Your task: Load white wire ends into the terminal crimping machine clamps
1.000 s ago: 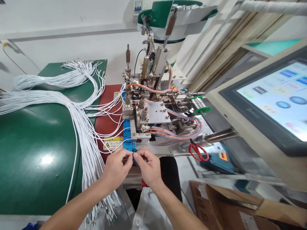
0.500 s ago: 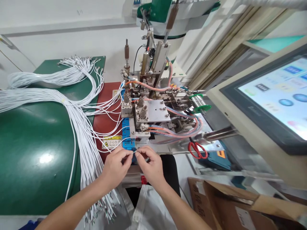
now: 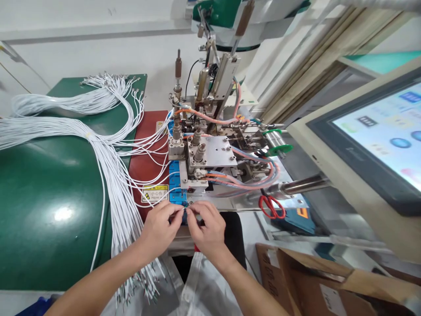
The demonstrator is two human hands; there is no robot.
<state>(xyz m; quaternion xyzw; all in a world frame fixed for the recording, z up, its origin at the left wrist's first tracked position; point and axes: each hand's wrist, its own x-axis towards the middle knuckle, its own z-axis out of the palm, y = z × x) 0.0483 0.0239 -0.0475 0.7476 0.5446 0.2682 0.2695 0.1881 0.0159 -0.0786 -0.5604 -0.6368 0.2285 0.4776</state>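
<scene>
My left hand (image 3: pixel 161 227) is closed in a pinch on the end of a white cable, in front of the row of blue clamp blocks (image 3: pixel 174 181). Against it, my right hand (image 3: pixel 208 227) pinches the thin wire tip (image 3: pixel 185 208) of that same cable. Both sets of fingertips nearly meet, so most of the cable end is hidden. Several white cables (image 3: pixel 149 177) run from the bundle (image 3: pixel 110 180) at the left to the blue blocks. The bundle's loose ends hang down beside my left forearm.
The bench machine (image 3: pixel 213 151), with metal cylinders and orange hoses, stands just beyond my hands. A solder wire spool (image 3: pixel 275 141) and red-handled scissors (image 3: pixel 272 206) are to its right. A touchscreen (image 3: pixel 384 131) juts in at right, above a cardboard box (image 3: pixel 305 285). A green mat (image 3: pixel 49 210) covers the left.
The view has shifted slightly. My fingertips have drawn closer together at the cable end, and less of the wire shows between them.
</scene>
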